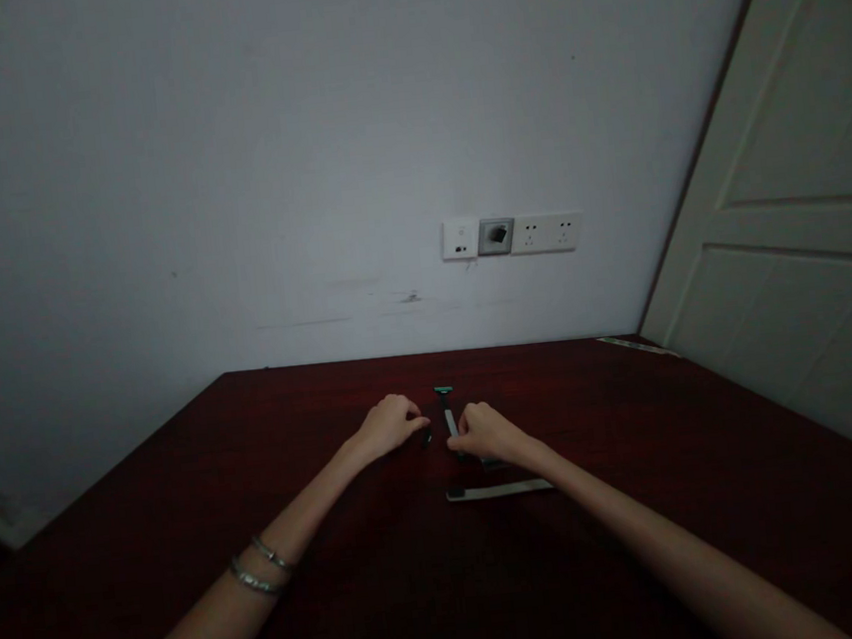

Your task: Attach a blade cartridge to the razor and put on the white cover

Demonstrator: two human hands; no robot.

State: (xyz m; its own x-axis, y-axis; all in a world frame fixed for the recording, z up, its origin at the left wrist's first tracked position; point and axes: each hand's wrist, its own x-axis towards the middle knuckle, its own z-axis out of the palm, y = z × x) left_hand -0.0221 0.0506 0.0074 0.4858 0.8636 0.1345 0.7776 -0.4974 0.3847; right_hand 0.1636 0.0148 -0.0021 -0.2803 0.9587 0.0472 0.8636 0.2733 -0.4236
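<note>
My right hand (pixel 486 432) is closed, thumb and fingers pinched around the lower handle of what looks like a razor (pixel 449 420). It has a green-edged head, a black neck and a pale grey handle, and its head points toward the wall. To the left of it my left hand (pixel 389 424) is curled, with thumb and forefinger tips close together. Right beneath those tips is a small dark piece (pixel 427 439); whether they grip it is too dim to see. Partly hidden under my right hand and wrist lies a flat dark item (pixel 492 465).
Nearer to me, a pale grey strip (pixel 499 491) with a black end lies on the dark red table (pixel 361 587), passing under my right forearm. A patterned strip (pixel 636 345) lies at the far right edge. Behind are a wall with sockets (pixel 545 234) and a pale door (pixel 801 223).
</note>
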